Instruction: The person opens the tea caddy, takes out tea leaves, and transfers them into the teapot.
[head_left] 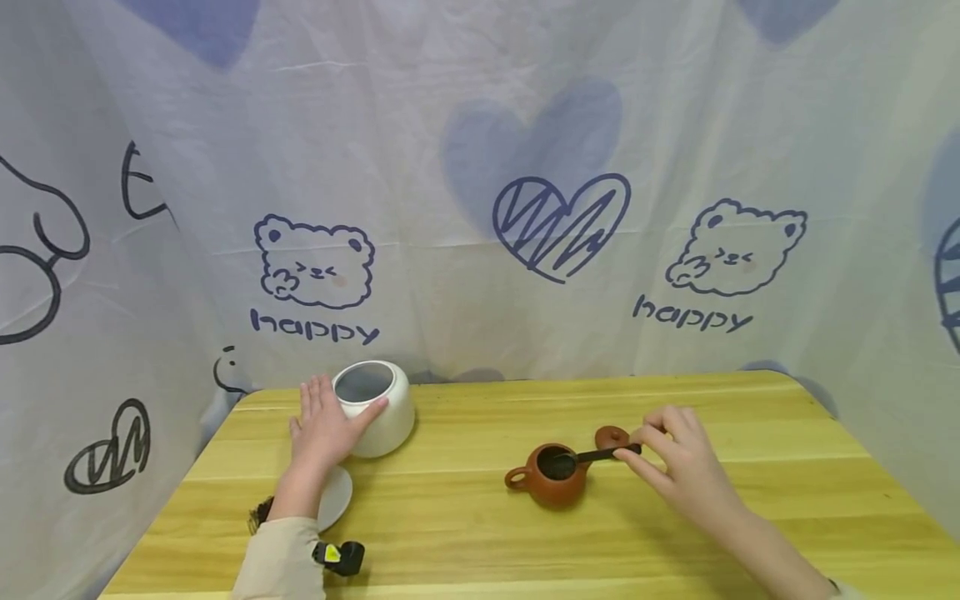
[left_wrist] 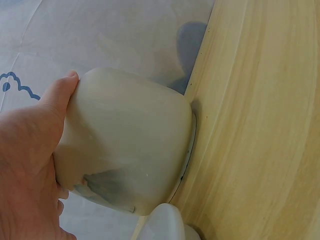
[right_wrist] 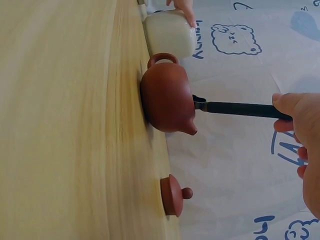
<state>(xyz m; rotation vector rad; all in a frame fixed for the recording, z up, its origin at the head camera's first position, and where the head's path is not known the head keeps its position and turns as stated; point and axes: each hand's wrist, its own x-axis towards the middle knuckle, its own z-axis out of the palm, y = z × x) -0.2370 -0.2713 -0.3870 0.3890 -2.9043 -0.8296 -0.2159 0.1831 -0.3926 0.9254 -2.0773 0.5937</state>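
Note:
My left hand [head_left: 327, 421] holds a white ceramic jar [head_left: 388, 425] near its rim, with the thumb on one side and the fingers on the other. The jar stands upright and uncovered; a dark painted patch shows on its side in the left wrist view. My right hand [head_left: 678, 458] pinches the end of a black handle [right_wrist: 242, 109], probably a spoon's. Its other end reaches into the mouth of a reddish-brown clay teapot [head_left: 552, 492], where dark matter is visible. Behind the handle lies the teapot's lid [right_wrist: 172, 196], knob up.
A white round lid [head_left: 335, 498] lies partly behind my left forearm. Beside that forearm is a dark bristly thing [head_left: 259, 515], mostly hidden. A black device [head_left: 341, 558] sits at my left wrist. The wooden table [head_left: 450, 533] ends at a printed cloth backdrop [head_left: 450, 333].

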